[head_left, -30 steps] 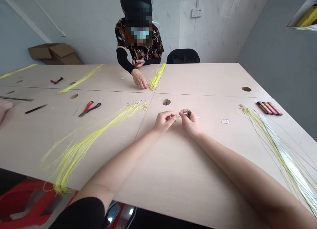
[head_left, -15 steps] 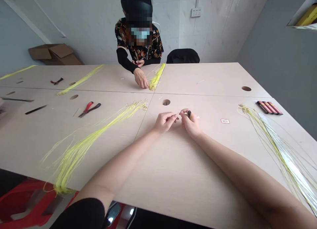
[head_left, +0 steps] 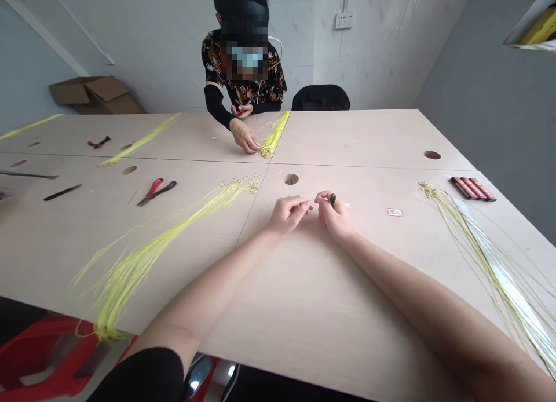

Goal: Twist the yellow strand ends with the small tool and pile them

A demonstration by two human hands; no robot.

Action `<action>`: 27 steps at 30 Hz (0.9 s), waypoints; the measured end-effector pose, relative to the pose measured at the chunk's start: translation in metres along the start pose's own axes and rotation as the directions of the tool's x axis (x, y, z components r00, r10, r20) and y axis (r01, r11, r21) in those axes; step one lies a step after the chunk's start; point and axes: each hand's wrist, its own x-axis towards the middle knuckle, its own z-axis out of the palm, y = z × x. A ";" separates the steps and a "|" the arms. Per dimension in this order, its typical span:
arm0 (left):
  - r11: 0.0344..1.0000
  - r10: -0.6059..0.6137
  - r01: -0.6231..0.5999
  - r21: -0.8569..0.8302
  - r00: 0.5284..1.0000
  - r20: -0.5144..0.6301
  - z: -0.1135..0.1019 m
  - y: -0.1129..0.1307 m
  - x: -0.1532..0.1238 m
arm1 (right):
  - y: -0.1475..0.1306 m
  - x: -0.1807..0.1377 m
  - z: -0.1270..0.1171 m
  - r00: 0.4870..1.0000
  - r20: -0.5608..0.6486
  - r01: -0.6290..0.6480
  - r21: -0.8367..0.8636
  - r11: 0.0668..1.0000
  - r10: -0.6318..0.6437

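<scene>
My left hand [head_left: 287,212] and my right hand [head_left: 335,216] meet over the middle of the pale wooden table [head_left: 304,298], fingertips nearly touching. The left pinches the end of a thin wire too fine to see well. The right is curled round a small dark tool with a yellow band [head_left: 332,200], and its fingertips pinch toward the left hand. A long bundle of yellow wires [head_left: 174,231] lies to the left, its tips near a round table hole [head_left: 291,179].
Across the table a person's hand [head_left: 244,139] rests on another yellow bundle [head_left: 273,135]. Red-handled pliers [head_left: 155,190] and a black strip [head_left: 62,192] lie at the left. At the right are red-and-black sticks [head_left: 472,189], a wire bundle [head_left: 486,257] and a small label [head_left: 394,212].
My hands stay in place, pinching together. The hand at the far left edge has withdrawn out of sight. The person opposite shifted slightly.
</scene>
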 end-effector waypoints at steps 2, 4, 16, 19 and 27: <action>1.000 0.004 -0.004 0.005 1.000 -0.012 0.000 0.001 0.000 | -0.001 0.000 0.000 1.000 -0.008 0.006 -0.011 1.000 -0.006; 1.000 0.004 -0.004 0.010 1.000 -0.013 -0.001 0.001 -0.001 | -0.001 0.000 0.000 1.000 -0.017 0.007 -0.016 1.000 -0.007; 1.000 0.020 -0.020 0.014 1.000 0.019 -0.001 0.000 -0.001 | 0.000 0.000 0.001 1.000 -0.021 -0.013 0.016 1.000 0.013; 0.992 0.099 -0.100 0.078 0.995 0.018 -0.002 0.000 -0.002 | 0.001 0.002 0.000 0.997 -0.044 -0.057 0.088 0.994 0.061; 0.916 0.200 -0.244 0.318 0.966 0.166 0.002 -0.004 -0.004 | -0.016 0.005 -0.003 0.970 -0.132 -0.149 0.347 0.926 0.205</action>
